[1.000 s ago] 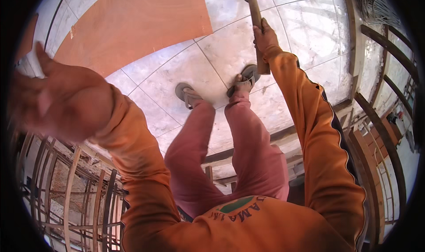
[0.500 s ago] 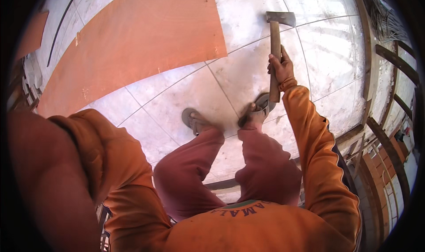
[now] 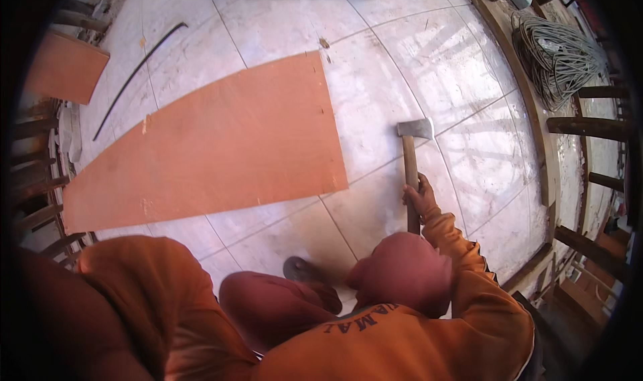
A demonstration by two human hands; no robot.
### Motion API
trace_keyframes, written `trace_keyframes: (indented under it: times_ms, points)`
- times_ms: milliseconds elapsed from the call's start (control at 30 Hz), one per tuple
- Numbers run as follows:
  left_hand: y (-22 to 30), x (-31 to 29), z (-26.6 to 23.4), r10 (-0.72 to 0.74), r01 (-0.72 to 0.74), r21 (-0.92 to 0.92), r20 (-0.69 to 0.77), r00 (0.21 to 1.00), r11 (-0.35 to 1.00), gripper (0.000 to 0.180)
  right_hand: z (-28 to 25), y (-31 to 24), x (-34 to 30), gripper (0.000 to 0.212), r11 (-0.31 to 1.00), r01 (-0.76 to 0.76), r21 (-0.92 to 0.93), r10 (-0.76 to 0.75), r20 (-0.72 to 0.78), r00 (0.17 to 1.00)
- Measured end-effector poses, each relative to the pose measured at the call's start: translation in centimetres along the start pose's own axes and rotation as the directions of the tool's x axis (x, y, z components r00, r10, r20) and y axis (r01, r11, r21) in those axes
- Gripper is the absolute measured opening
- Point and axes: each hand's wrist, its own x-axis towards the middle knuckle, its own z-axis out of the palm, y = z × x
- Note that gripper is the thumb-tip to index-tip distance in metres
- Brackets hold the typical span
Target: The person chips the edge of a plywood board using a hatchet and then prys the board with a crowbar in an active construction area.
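hammer (image 3: 411,155), handle in right hand (image 3: 420,199) grip

A building site: plywood formwork deck (image 3: 375,113), timber props (image 3: 586,126), coiled wire (image 3: 556,53), bent steel rod (image 3: 137,69).

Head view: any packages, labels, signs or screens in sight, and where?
No packages, signs or screens.
Only lettering: dark print on the orange shirt, bottom centre, curved row, seen upside down.
Nearby, unlabelled: hatchet in the right hand; orange board flat on the floor; grey wire coil at upper right.
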Motion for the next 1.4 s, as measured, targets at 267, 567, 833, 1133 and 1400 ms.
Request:
trace_keyframes:
  times_ms: [267,567,833,1133,1400]
  points:
    - [4.0,-3.5,1.2,0.102,-0.1,0.022,-0.085,0.991,0.995,0.028,-4.1,6.9,-0.7,0.074,0.957,0.058,-0.284,-0.065,-0.015,0.998]
    - [6.2,-0.4,-2.0,0.14,-0.107,0.214,-0.145,0.979,0.971,0.025,-1.0,-1.4,-0.5,0.053,0.974,0.086,-0.212,-0.106,-0.086,0.991]
    - [3.2,-0.3,-4.6,-0.844,0.871,0.106,-0.215,0.492,0.48,0.02,0.1,-1.9,-0.5,0.027,0.997,-0.033,-0.072,0.027,-0.085,0.996]
    - [0.5,-28.2,18.5,-0.87,0.849,-0.3,-0.104,-0.482,-0.434,0.073,-0.9,2.2,0.7,0.032,0.812,0.237,-0.534,-0.291,-0.018,0.957]
    - [-3.2,-38.7,23.2,-0.655,0.464,-0.87,-0.254,-0.712,-0.166,0.065,4.6,-0.9,-3.8,0.034,0.82,0.163,-0.549,-0.206,-0.018,0.978]
